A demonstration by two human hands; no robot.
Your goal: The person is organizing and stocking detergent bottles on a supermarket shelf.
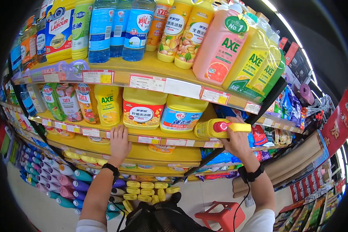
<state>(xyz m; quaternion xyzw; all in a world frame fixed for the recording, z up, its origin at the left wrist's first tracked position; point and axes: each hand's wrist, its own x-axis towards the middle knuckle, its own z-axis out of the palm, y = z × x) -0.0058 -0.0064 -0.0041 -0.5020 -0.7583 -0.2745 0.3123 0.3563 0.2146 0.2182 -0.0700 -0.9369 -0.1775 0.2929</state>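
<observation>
Yellow plastic bottle with a round red mark (209,128) lies tipped on its side at the front of the middle yellow shelf (192,136), toward the right, with one end reaching out past the hand. The grip of the right hand (237,144) is clamped on it, the fingers (230,133) against its side; whether the shelf bears any of its weight, I cannot tell. The left hand (120,140) holds no goods: its grip is open, the fingertips laid over the front edge of the same shelf. Both wrists wear a black band.

Just beside the held bottle stands a big yellow jug with a blue label (183,115), and left of that a big yellow jug with a red and white label (143,109). Farther left is an upright yellow AXE bottle (107,104). On the shelf above, clear blue bottles (101,33) stand at the left and a large pink AXE bottle (222,48) at the right, beside yellow-green AXE bottles (251,62). Below, on the floor, are rows of small yellow packs (147,191) and a red plastic stool (220,215).
</observation>
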